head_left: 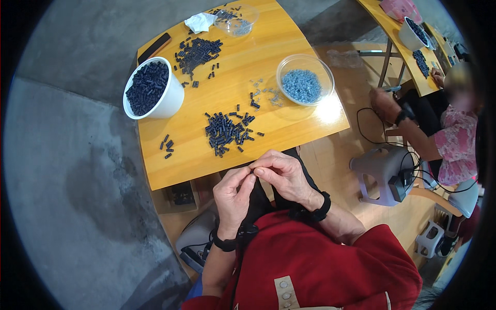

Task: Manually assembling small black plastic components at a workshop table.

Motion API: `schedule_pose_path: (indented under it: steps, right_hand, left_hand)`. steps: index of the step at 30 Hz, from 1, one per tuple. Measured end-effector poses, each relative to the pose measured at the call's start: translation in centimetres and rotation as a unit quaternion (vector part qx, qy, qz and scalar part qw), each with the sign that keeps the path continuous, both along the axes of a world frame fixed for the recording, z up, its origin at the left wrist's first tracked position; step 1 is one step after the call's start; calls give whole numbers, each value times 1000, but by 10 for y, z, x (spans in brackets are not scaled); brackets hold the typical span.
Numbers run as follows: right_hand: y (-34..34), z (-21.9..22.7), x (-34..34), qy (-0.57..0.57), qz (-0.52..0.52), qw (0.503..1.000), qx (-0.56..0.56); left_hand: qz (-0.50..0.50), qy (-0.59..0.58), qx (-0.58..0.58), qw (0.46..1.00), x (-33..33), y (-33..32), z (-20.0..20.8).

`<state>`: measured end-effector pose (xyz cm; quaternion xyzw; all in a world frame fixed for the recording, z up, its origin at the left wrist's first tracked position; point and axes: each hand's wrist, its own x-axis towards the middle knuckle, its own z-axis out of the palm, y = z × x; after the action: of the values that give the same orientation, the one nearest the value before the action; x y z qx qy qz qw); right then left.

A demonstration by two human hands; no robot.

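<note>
My left hand and right hand meet at the fingertips, this side of the nearer dark-tube pile; whether they're grasping anything, I cannot tell.

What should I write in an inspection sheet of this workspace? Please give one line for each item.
Surface: yellow table, with small pieces scattered on it.
Job's things: dark pieces in piles and in a white bucket; bluish pieces in a clear bowl, some loose beside it.
Clutter: white tissue and a flat dark object at the far side.
Hands: left hand and right hand meet at the fingertips; anything between them is too small to tell.
Cables: black cables by the grey stool.
Surroundings: another person at right, beside a second table.
</note>
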<state>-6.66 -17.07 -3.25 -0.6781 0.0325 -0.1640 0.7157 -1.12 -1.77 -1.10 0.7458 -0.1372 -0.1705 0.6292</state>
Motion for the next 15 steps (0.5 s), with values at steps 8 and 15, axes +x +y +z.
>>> schedule_pose_path:
  steps: [8, 15]
  right_hand:
    - [-9, -5, -1, 38, -3, 978, 204]
    - [-3, 10, -1, -4, 52, 970, 238]
  left_hand:
    - [-8, 69, -190, 979, 3, 4, 1]
    - [-7, -17, -122, 992, 3, 5, 8]
